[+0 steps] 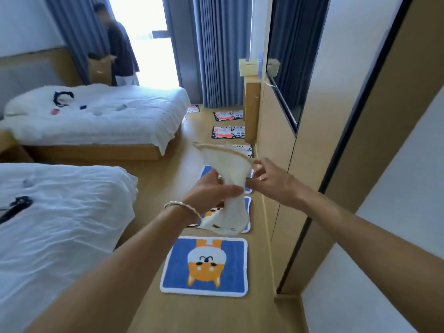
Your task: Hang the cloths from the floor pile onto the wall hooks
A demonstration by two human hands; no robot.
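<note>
Cream terry cloth (234, 164) hangs in the air at the middle of the view, bunched at its waist and flaring above and below. Its lower end shows a bit of printed pattern. The left hand (211, 188) (a thin bracelet (182, 206) on its wrist) grips that waist, fingers (231, 189) curled tight round it. At 3 o'clock of the cloth the right hand (271, 176) has its fingers (258, 163) spread, tips at the hem; whether they pinch it cannot be told.

On the wooden floor (216, 313) at 6 o'clock lies a blue dog-print cloth (204, 266), flat, in a row with further cloths (228, 132) running toward 12 o'clock beside the wall panel (276, 140). Two white beds sit at 9 o'clock (60, 212) and 10 o'clock (108, 116) — another person (120, 49) stands by the curtains (221, 49) at 11 o'clock.
</note>
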